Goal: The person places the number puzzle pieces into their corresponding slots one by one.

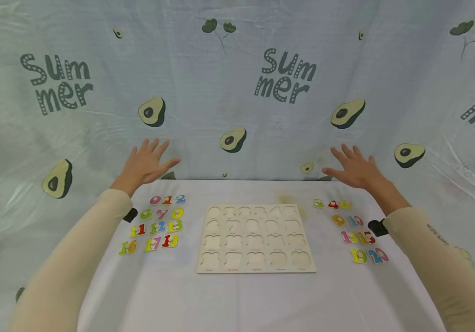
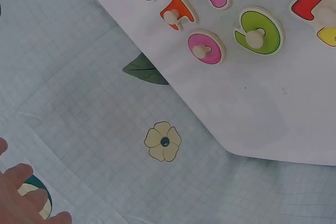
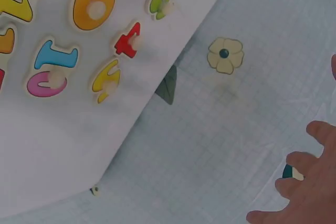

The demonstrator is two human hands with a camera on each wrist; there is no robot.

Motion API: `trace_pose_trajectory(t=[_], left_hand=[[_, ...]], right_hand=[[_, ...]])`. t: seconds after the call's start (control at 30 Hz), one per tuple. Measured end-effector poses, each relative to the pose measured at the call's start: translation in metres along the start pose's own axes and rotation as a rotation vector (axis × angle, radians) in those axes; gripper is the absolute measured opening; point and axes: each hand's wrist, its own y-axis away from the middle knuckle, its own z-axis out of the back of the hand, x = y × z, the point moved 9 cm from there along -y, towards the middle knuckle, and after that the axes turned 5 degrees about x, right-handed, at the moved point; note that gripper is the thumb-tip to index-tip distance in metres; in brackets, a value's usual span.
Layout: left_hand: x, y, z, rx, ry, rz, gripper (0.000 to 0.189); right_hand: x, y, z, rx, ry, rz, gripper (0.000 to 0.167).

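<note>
Cream wooden board (image 1: 256, 239), shallowly recessed in rows; bright knobbed numbers (image 2: 270, 32) flanking; hands (image 1: 143, 163) (image 1: 356, 168) spread.

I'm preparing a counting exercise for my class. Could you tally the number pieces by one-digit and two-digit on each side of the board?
One-digit pieces left of the board: 6
Two-digit pieces left: 6
One-digit pieces right: 4
Two-digit pieces right: 5
Total: 21

Long cream fabric sleeves (image 1: 71, 258)
Small black rounded pieces (image 1: 130, 215) sit behind the left hand (image 1: 143, 163) and right hand (image 1: 355, 168); dark lettering (image 1: 438, 234) marks the right sleeve (image 1: 432, 265).
</note>
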Motion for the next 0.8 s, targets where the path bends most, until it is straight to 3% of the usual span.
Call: trace_pose_trajectory(t=[0.43, 0.67, 0.8], left_hand=[[0.007, 0.024, 0.003, -0.024, 0.026, 0.003, 0.094], [0.021, 0.036, -0.007, -0.013, 0.082, 0.02, 0.095], [0.036, 0.042, -0.019, 0.009, 0.136, 0.047, 0.095]], right_hand=[[0.032, 0.023, -0.013, -0.001, 0.042, 0.079, 0.079], [0.039, 0.04, -0.03, 0.023, -0.034, 0.108, 0.078], [0.045, 0.051, -0.044, 0.015, -0.101, 0.145, 0.074]])
